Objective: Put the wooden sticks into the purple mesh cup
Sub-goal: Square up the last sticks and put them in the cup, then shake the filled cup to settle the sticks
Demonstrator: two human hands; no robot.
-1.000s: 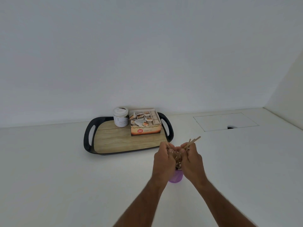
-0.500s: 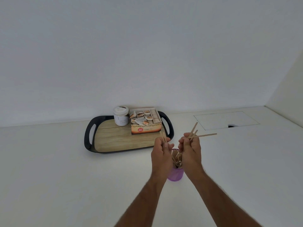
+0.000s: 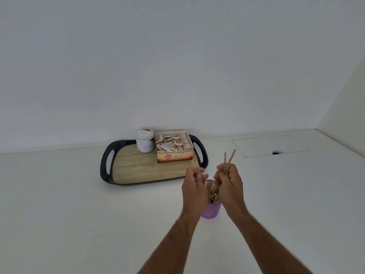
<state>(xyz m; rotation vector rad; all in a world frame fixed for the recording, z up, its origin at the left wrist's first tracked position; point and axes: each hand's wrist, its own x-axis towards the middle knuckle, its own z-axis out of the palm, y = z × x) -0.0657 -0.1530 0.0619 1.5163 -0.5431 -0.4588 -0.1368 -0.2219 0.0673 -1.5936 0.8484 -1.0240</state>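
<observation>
Wooden sticks [image 3: 229,158] pinched in the right hand [image 3: 230,183] have been raised upright above the purple mesh cup [image 3: 211,209]; more are pinched in the left hand [image 3: 194,187], so insertion is judged unfinished

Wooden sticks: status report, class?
Left hand and right hand each grip wooden sticks. Purple mesh cup below, partly filled. Nothing blocking.

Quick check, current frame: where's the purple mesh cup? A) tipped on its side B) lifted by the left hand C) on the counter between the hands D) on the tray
C: the purple mesh cup stands upright on the counter between the left hand and the right hand, off the tray.
</observation>
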